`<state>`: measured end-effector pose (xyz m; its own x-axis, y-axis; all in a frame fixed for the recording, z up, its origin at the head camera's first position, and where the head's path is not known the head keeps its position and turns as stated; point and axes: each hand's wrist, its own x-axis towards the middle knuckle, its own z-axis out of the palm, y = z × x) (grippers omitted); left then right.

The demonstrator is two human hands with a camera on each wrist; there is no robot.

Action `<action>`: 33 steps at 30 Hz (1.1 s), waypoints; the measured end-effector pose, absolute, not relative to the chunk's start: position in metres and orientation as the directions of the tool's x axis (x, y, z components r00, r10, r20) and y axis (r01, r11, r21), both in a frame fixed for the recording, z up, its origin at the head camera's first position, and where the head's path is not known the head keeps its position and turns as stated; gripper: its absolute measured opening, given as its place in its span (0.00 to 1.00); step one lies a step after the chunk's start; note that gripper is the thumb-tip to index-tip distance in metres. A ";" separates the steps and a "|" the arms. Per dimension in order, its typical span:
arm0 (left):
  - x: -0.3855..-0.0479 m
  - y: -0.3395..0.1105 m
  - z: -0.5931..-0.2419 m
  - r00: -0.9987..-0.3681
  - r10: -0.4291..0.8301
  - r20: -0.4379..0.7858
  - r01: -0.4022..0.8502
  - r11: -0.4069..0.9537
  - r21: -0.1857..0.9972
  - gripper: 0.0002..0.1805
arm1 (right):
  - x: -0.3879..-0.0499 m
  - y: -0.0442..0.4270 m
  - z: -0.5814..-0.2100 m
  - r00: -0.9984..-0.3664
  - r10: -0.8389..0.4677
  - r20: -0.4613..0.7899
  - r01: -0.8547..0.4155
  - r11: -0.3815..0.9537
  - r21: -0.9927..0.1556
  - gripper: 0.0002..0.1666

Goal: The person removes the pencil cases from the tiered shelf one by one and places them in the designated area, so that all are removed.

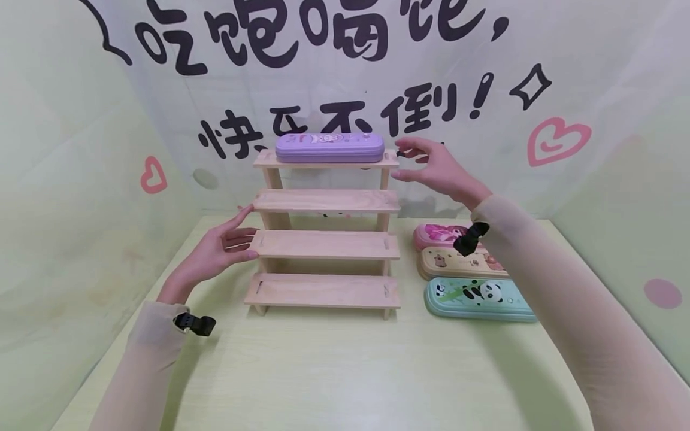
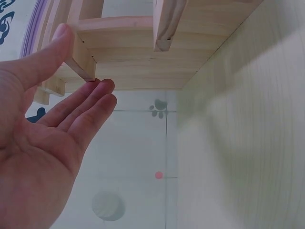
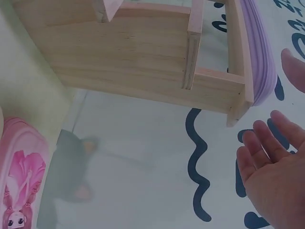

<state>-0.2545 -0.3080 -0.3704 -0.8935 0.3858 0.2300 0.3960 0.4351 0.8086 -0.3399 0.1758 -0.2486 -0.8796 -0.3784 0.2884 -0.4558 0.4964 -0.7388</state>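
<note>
A light wooden shelf (image 1: 326,243) with several stepped boards stands against the back wall. On its top board lies a purple pencil case (image 1: 330,149), whose edge also shows in the right wrist view. My left hand (image 1: 220,246) is at the shelf's left side. Its thumb and fingertips rest against the board ends, the fingers fairly straight. Just right of the top board's end, my right hand (image 1: 439,169) is raised with loosely bent fingers and nothing between them. In the right wrist view a gap separates those fingers (image 3: 267,143) from the case.
Right of the shelf, three more cases lie in a row on the table (image 1: 323,371): pink (image 1: 433,234), beige with bears (image 1: 458,262) and green with pandas (image 1: 480,298). My right forearm partly covers them. Behind hangs a printed wall cloth (image 1: 458,48).
</note>
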 end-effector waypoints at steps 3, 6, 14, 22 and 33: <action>-0.255 -0.308 -0.370 -0.895 0.384 0.229 0.395 0.440 0.807 0.55 | -0.348 0.169 -0.244 -0.885 -0.377 0.275 -0.443 0.497 -0.746 0.44; -0.255 -0.308 -0.371 -0.894 0.385 0.230 0.397 0.440 0.806 0.55 | -0.355 0.164 -0.239 -0.885 -0.381 0.268 -0.440 0.491 -0.752 0.45; -0.254 -0.309 -0.371 -0.891 0.389 0.235 0.400 0.428 0.810 0.55 | -0.368 0.146 -0.236 -0.901 -0.364 0.236 -0.405 0.511 -0.758 0.47; -0.254 -0.308 -0.372 -0.893 0.382 0.238 0.397 0.419 0.817 0.55 | -0.379 0.136 -0.235 -0.912 -0.359 0.200 -0.379 0.547 -0.747 0.45; -0.254 -0.307 -0.371 -0.898 0.378 0.223 0.385 0.433 0.815 0.55 | -0.381 0.131 -0.233 -0.901 -0.386 0.197 -0.389 0.520 -0.760 0.42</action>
